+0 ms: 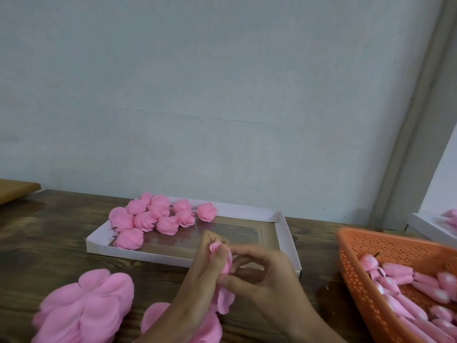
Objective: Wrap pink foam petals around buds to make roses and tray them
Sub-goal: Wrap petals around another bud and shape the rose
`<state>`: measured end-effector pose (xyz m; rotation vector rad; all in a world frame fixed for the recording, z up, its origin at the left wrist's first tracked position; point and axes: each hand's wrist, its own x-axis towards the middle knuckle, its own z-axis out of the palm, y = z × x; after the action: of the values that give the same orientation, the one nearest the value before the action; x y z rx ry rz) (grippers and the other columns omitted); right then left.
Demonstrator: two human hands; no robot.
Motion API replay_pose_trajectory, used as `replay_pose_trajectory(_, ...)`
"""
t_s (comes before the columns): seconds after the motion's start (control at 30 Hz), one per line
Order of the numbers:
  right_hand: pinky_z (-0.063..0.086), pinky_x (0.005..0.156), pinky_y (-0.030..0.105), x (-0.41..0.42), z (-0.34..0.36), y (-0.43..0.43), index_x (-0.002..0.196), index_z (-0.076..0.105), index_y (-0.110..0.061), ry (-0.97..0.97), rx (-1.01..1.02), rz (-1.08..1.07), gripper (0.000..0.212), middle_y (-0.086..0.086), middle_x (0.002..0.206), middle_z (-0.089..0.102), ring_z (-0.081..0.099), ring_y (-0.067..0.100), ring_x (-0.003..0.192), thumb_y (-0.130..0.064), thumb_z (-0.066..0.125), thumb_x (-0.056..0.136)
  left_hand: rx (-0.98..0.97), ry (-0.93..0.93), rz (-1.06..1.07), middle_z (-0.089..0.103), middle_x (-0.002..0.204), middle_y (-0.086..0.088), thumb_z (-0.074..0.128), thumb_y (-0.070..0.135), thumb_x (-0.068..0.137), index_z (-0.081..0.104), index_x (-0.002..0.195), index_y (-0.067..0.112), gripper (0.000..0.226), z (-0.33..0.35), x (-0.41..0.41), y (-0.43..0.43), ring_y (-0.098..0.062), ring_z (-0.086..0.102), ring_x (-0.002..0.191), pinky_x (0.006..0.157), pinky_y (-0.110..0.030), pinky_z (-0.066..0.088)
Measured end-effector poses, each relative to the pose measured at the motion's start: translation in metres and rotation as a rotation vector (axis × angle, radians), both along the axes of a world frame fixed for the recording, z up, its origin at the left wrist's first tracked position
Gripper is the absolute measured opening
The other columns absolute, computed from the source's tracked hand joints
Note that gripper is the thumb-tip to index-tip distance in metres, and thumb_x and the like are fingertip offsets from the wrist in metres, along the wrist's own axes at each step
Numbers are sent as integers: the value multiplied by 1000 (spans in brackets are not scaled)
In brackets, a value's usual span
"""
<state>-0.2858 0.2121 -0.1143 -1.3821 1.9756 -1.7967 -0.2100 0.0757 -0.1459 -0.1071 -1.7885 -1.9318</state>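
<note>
Two hands meet before white tray [136, 252]: left hand [205, 273] fingers curled round pink bud [214, 247], right hand [264, 276] thumb and forefinger pinching petal [225, 299] against it.

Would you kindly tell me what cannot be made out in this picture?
Head view:
- Held rose: its bud is hidden by the fingers of the left hand and right hand.
- Basket: cut off by right and bottom edges; bud count unknown.
- Petal pile: blurred, cut by the bottom edge.
- Second tray: mostly beyond the right edge.
</note>
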Motion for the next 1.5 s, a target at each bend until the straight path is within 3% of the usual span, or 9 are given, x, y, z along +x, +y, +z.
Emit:
replay_pose_trajectory(0.13,65,78,36,1,-5,0,100,81,-29,64,-25,-92,35,-3,90,78,73,23,84,-24,96,69,-41,-74,24,60,81,4,50,103,59,51,96,25,86,7,-1,7,-9,64,75,68,-26,54)
replay_pose_trajectory(0.23,64,79,29,-3,-5,2,101,80,-22,59,-26,-97,35,-4,94,80,76,19,88,-8,94,73,96,34,120,63,64,-1,68,102,30,45,84,4,115,10,-10,7,-5,61,51,50,-18,50)
replay_pose_trajectory(0.4,62,81,28,-24,1,9,105,74,-3,-248,-201,-9,38,13,100,81,78,25,91,-2,88,70,216,-160,158,77,113,-12,79,49,86,76,103,18,35,2,-15,-10,-26,73,110,98,-45,56)
replay_pose_trajectory(0.6,62,83,33,-41,-3,13,108,72,0,-327,-222,50,42,21,106,78,75,30,100,-6,85,69,357,-135,109,77,108,-26,89,5,68,70,118,1,53,-1,-21,-24,-36,76,102,79,-35,64)
replay_pose_trajectory(0.8,62,86,36,-42,-2,18,103,75,-1,-226,-135,124,35,20,103,79,77,31,97,0,87,70,399,-71,220,78,100,-25,87,19,61,81,93,1,37,-2,-21,-18,-34,77,93,80,-36,64)
replay_pose_trajectory(0.97,62,92,44,-36,-1,15,98,79,-10,-116,-59,166,29,9,124,76,75,34,107,5,88,75,177,-11,351,80,90,-13,82,12,82,84,87,12,5,1,-15,-8,-23,78,87,76,-34,61)
replay_pose_trajectory(1.1,62,94,48,-31,0,12,96,81,-17,-118,-30,135,25,-2,132,73,76,28,109,-8,91,75,65,96,367,80,83,-7,82,23,81,85,83,20,5,8,-8,-2,-15,76,78,66,-20,57)
replay_pose_trajectory(1.27,62,82,29,-30,3,12,99,82,-23,-177,-20,151,28,10,105,81,78,27,100,-5,89,79,31,145,322,81,86,-9,78,34,74,85,86,15,23,14,-5,-1,-17,76,80,68,-22,57)
replay_pose_trajectory(1.5,63,86,35,-37,2,13,112,76,-28,-181,2,94,46,8,104,81,78,26,100,-15,92,71,-8,122,276,77,87,-8,73,38,81,84,86,17,24,14,-4,-3,-16,72,82,72,-25,57)
